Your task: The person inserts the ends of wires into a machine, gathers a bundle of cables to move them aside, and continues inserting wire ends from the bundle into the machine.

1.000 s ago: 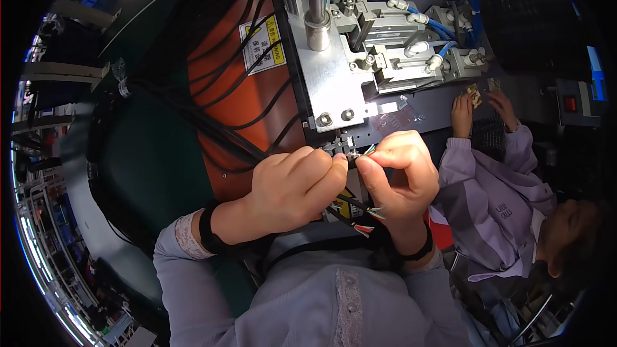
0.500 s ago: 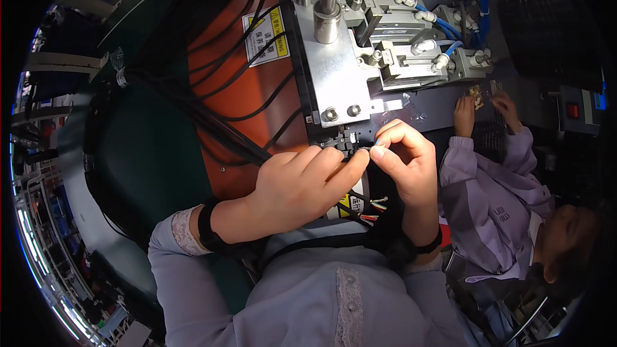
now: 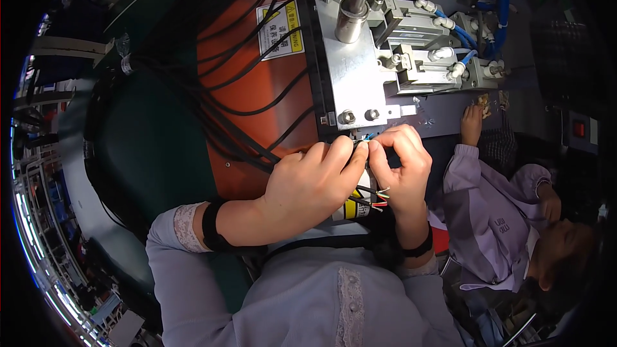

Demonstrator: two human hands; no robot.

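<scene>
Both hands meet at the edge of a machine, fingertips almost touching. My left hand is closed in a pinch, but what lies between its thumb and finger is hidden. My right hand is pinching too, a thin blue wire showing at its fingertips. Just beyond, a metal plate with two bolts carries a small projecting tab. Below the fingers, black cable ends show stripped red, white and green wires. More black cables run in from the left and pass behind my left hand.
Pneumatic cylinders with blue air hoses stand behind the plate. A orange-red panel with a warning label lies left, beside a dark green surface. At right sits a co-worker, one hand near small pale parts.
The view has shifted, so the machine appears farther right. My fingertips have drawn together and now cover the black part seen between them before. The co-worker's one hand has moved toward their head.
</scene>
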